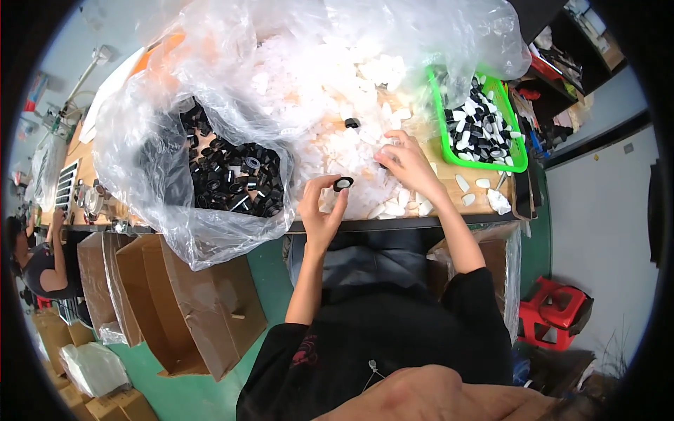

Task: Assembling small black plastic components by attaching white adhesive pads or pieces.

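Between its thumb and forefinger, my left hand (321, 214) pinches a small black round part (343, 184) with a pale centre, just above the table's front edge. To the right, my right hand (407, 165) has its fingers closed over the heap of white pieces (398, 203); a dark bit shows at its fingertips, too small to name. A loose black ring-like part (352, 123) lies on the white pile beyond both hands. On the left sits a clear plastic bag (133, 168), its mouth open, full of black round parts (239, 175).
A green basket (484, 166) of mixed black and white parts stands at the right, partly under clear plastic sheeting (463, 35). Cardboard boxes (203, 302) are below the table's left side. A red stool (554, 312) stands right; another person (45, 266) works far left.
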`<action>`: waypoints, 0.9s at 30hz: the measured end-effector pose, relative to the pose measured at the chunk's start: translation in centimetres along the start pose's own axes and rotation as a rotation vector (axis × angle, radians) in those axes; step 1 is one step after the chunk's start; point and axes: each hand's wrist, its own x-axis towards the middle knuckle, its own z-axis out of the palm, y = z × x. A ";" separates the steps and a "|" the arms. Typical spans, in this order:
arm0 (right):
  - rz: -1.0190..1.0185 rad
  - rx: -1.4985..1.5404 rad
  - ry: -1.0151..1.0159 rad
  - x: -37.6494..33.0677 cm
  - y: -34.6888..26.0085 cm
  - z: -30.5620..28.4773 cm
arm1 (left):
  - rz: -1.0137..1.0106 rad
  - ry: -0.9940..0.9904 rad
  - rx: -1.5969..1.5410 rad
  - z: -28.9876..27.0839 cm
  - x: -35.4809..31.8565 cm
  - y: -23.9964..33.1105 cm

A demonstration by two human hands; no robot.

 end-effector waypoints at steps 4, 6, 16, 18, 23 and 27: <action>-0.096 -0.199 0.170 -1.3 -2.7 -1.3 | 0.010 -0.073 0.058 0.0 0.4 1.1; -0.009 -0.007 0.162 -2.1 -3.4 -1.0 | 0.012 -0.119 0.061 0.3 0.5 1.1; -0.232 0.078 0.006 -2.7 -7.4 -0.2 | -0.260 -0.185 -0.184 1.3 -0.3 1.8; -0.291 0.178 0.145 -2.4 -8.2 0.1 | -0.265 -0.154 -0.260 1.5 -0.6 1.7; -0.158 0.297 0.093 -3.5 -8.2 0.3 | -0.325 -0.145 -0.403 1.7 -0.7 1.4; 0.159 0.770 -0.058 -4.2 -7.0 0.4 | -0.182 -0.130 -0.310 1.5 -0.4 2.9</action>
